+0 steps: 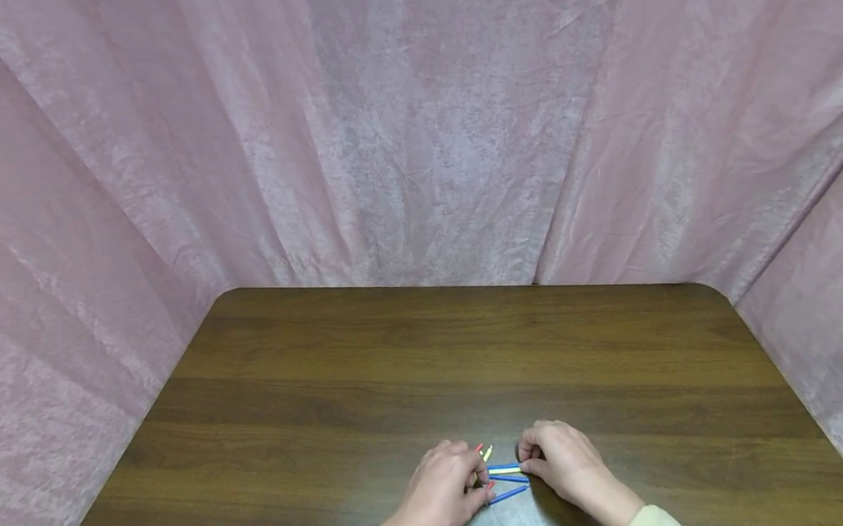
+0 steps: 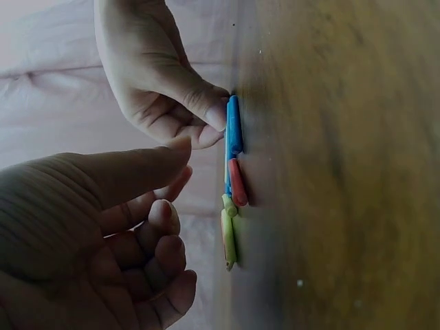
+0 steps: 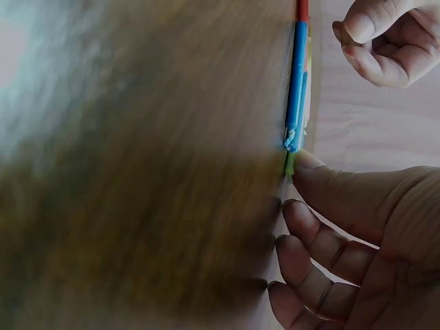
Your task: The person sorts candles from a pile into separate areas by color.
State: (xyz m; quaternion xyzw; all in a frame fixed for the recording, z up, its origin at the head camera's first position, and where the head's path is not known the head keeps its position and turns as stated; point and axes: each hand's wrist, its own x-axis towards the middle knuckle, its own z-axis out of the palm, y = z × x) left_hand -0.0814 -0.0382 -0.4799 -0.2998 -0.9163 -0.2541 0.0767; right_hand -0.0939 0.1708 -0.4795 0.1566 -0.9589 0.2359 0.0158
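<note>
Several thin, short sticks in blue, yellow and red lie close together on the wooden table in front of me. My right hand pinches the right end of a yellow stick between thumb and finger. Beside it lie blue sticks, one of them slanting. In the left wrist view a red stick and a yellow-green one also rest there. My left hand hovers over the left end of the group, fingers loosely bent, with nothing visible between thumb and fingertips. It hides part of the sticks in the head view.
The brown wooden table has rounded far corners. Pink velvety curtains hang behind it and along both sides. A pale sheen lies on the tabletop near the front edge, between the forearms.
</note>
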